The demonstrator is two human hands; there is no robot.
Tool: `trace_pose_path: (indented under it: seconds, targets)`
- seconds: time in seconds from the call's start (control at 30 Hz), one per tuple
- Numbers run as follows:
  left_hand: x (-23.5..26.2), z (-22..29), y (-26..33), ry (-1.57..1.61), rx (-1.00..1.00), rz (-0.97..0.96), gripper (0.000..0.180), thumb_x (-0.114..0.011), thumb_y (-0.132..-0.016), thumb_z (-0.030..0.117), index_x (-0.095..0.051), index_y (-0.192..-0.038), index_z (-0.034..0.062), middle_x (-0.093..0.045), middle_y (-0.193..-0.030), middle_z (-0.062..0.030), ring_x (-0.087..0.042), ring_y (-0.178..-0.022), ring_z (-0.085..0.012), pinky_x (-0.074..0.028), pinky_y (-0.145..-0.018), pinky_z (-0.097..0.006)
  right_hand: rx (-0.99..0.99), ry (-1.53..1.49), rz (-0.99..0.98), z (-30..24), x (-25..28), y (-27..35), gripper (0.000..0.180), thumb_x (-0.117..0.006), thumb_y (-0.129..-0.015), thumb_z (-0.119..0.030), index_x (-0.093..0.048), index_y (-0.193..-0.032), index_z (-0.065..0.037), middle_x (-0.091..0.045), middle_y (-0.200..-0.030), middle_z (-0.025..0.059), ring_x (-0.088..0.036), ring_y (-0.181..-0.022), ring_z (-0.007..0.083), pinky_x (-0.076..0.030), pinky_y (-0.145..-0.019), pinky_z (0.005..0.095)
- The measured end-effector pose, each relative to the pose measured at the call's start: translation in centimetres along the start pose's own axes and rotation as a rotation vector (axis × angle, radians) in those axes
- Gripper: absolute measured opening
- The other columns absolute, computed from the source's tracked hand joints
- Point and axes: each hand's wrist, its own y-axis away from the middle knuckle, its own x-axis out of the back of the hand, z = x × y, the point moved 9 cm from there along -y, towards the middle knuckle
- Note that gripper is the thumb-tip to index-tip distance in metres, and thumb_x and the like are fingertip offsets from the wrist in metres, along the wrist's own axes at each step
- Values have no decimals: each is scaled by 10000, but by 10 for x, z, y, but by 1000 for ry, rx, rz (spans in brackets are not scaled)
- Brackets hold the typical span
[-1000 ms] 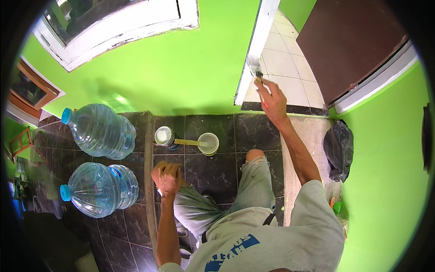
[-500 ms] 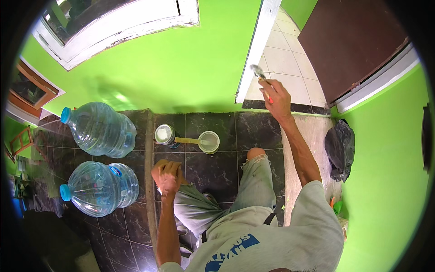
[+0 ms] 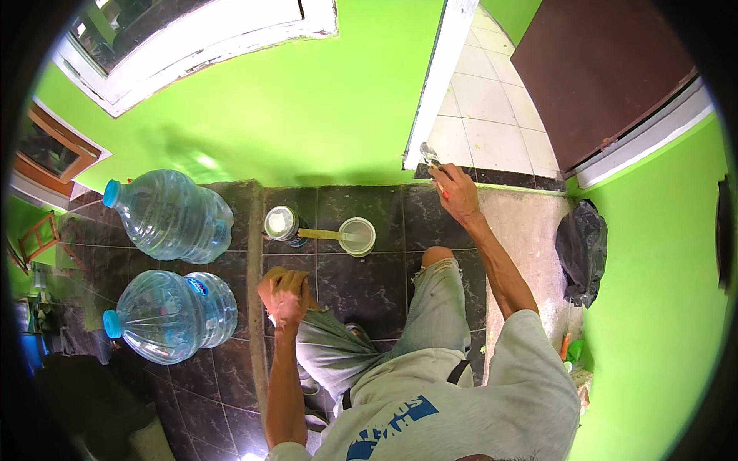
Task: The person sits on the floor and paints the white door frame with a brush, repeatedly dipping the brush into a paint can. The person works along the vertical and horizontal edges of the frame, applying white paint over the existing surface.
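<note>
My right hand [image 3: 459,194] is closed around the handle of a paintbrush [image 3: 430,157]. White-smeared bristles are at the foot of the white door frame [image 3: 438,88], beside the doorway; whether they touch it is hard to tell. My left hand [image 3: 284,296] rests over my bent left knee, fingers loosely bent and partly hidden, with nothing visible in it. On the dark tiles ahead stand a small paint can [image 3: 282,223] with a whitish top and a white tub [image 3: 357,237] of pale paint. A flat wooden stick [image 3: 318,233] reaches from the can to the tub's rim.
Two large clear water bottles [image 3: 173,215] with blue caps lie on the left, past a raised floor strip [image 3: 258,346]. A black plastic bag [image 3: 582,250] sits by the right green wall. Ahead is a green wall [image 3: 307,131] with a white window frame; a brown door [image 3: 600,77] stands far right.
My right hand has drawn the brush down along the door frame, toward me, to its lower end. My left hand stays on the knee. The can, tub and stick keep their places.
</note>
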Motion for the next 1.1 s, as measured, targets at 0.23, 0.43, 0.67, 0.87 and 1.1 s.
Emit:
trace_pose_path:
  seconds: [0.23, 0.43, 0.67, 0.87, 1.1]
  targets:
    - [-4, -2, 1, -13, 1, -7, 160, -685, -914, 99, -715, -1067, 63, -718, -1016, -98, -671, -998, -287, -440, -977, -424, -26, -65, 45, 0, 14, -16, 309, -754, -883, -69, -713, -1187, -102, -635, -1063, 108, -672, -914, 325, -539, -740, 447]
    - [4, 5, -4, -24, -5, 10, 161, -686, -912, 91, -714, -1068, 63, -723, -1008, -105, -679, -989, -293, -444, -984, -427, -201, -109, 27, 19, 14, -2, 267, -736, -896, -74, -717, -1160, -110, -641, -1030, 108, -675, -864, 335, -544, -745, 450]
    - [1, 4, -4, -16, -14, -5, 172, -692, -910, 96, -713, -1076, 60, -727, -1005, -107, -684, -994, -295, -449, -991, -425, -110, -115, 10, 20, 11, -9, 273, -742, -895, -67, -724, -1165, -106, -669, -1053, 106, -689, -896, 334, -555, -760, 443]
    - [2, 3, -4, -19, -10, 8, 169, -695, -913, 98, -714, -1076, 59, -727, -1011, -109, -681, -996, -296, -447, -995, -425, -106, -73, 193, 8, 44, -24, 268, -751, -902, -72, -740, -1170, -89, -696, -1095, 101, -698, -912, 322, -554, -759, 429]
    - [-2, 2, -3, 9, 2, -4, 141, -692, -918, 88, -727, -1053, 72, -729, -1016, -103, -658, -1009, -312, -443, -992, -435, -106, -92, 15, 13, 24, -17, 279, -751, -903, -75, -731, -1180, -104, -686, -1089, 98, -696, -893, 319, -553, -749, 422]
